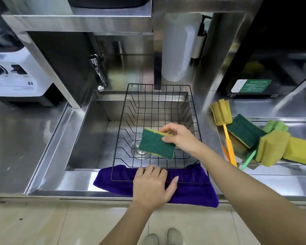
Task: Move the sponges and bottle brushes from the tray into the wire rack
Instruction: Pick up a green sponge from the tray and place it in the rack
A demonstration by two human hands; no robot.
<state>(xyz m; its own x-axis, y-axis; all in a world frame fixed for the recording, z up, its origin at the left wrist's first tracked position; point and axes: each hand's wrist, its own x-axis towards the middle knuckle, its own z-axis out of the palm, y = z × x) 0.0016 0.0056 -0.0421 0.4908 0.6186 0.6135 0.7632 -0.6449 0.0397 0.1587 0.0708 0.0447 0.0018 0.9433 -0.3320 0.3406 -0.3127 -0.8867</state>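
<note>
One sponge point(156, 145) hangs over the wire rack point(157, 121), which spans the sink point(88, 131). Let go crooked, it could catch a wire and tip out, or jolt the rack on the purple cloth point(189, 190). The right hand point(181, 137) has its grip closed on the sponge's edge, thumb against fingers. The left hand point(153, 184) lies flat, grip open, on the rack's near rim. Other sponges and brushes wait in the tray point(290, 164) on the surface

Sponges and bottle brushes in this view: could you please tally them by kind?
Sponges: 3, namely held sponge, green-topped tray sponge, yellow tray sponge
Bottle brushes: 3, namely orange-handled brush, green-handled brush, light green brush
Total: 6
</note>
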